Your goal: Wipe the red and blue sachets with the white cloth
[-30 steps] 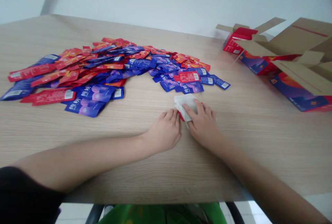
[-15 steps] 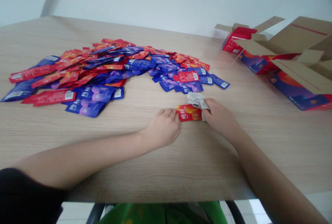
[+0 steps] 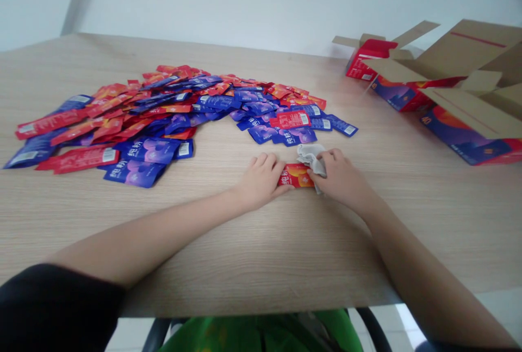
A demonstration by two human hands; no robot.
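A red-orange flat packet with white lettering and orange round shapes lies on the wooden table in front of me. My left hand grips its left end, thumb along the lower edge and fingers above. At the packet's right end, my right hand clasps a crumpled whitish cloth. The cloth covers that end of the packet, and the right thumb rests at the packet's surface. Beyond my hands lies a heap of similar packets, red ones and blue-purple ones.
Open cardboard boxes stand at the right: a small red one at the back, a blue-red one before it, and a larger blue-red one nearest me. Their flaps stick out. The table's front edge runs just before my lap.
My left hand's fingers have spread, and its thumb now lies along the packet's lower edge. My right hand and the cloth have shifted slightly left over the packet. The camera view has shifted a little.
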